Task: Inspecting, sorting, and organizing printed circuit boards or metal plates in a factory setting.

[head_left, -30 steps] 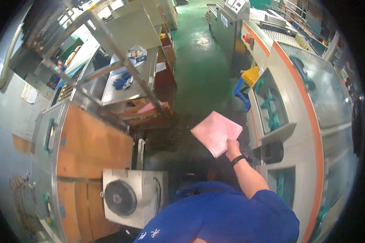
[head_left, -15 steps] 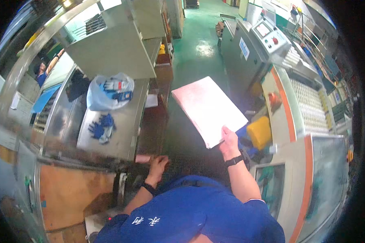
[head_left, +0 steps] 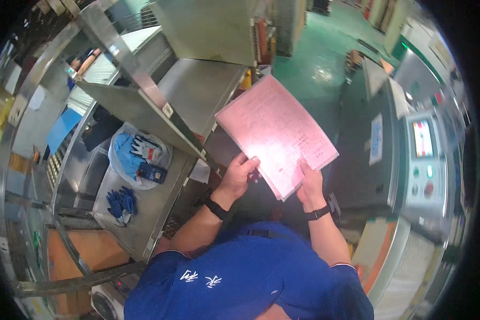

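A stack of pink printed sheets [head_left: 280, 130], possibly in a clear sleeve, is held in front of me, tilted with its far corner pointing up the aisle. My left hand [head_left: 239, 176] pinches its near left edge, thumb on top. Along the near right edge my right hand [head_left: 310, 186] grips it the same way, thumb on the printed face. Glare whitens part of the top sheet. Fingers of both hands are partly hidden beneath the paper. A dark band circles each wrist.
At left, a metal workbench [head_left: 168, 205] carries a clear plastic bag [head_left: 162, 178] with gloves in it and blue gloves [head_left: 121, 204] beside it. On the right stands a grey machine [head_left: 368, 160] with a control panel [head_left: 424, 144]. A green floor [head_left: 317, 90] runs ahead; another person's arm [head_left: 89, 60] shows far left.
My left hand has come up from beside the bench and taken hold of the sheets' left edge. My view has turned, and the machine's control panel now appears lower at the right.
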Tool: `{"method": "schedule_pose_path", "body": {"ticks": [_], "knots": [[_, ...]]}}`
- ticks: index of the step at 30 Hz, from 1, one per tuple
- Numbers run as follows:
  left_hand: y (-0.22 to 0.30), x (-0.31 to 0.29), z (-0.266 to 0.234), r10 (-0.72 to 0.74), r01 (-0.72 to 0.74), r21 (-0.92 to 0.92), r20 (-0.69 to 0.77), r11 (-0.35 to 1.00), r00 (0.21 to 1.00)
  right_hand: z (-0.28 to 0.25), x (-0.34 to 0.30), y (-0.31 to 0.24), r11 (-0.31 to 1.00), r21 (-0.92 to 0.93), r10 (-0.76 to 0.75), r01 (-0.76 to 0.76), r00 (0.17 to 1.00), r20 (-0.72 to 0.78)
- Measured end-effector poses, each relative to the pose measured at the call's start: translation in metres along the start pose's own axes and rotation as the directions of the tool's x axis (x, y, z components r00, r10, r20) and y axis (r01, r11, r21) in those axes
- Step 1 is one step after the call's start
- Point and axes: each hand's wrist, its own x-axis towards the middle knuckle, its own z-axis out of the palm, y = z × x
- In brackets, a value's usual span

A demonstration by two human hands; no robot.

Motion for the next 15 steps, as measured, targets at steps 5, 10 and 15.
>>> {"method": "schedule_pose_path", "body": {"ticks": [5, 10, 15], "knots": [[0.037, 0.111, 0.010, 0.096, -0.090, 0.048, -0.137, 0.995, 0.986, 0.037, 0.140, -0.038, 0.982, -0.187, -0.004, 0.020, 0.996, 0.086], [0.063, 0.217, -0.008, 0.171, -0.072, 0.346, -0.262, 0.935, 0.950, 0.064, 0.253, -0.049, 0.944, -0.317, 0.150, -0.090, 0.974, 0.170], [0.079, 0.314, -0.023, 0.341, -0.273, 0.207, -0.492, 0.939, 0.801, 0.078, 0.362, -0.056, 0.916, -0.349, 0.315, -0.200, 0.896, 0.312]]}}
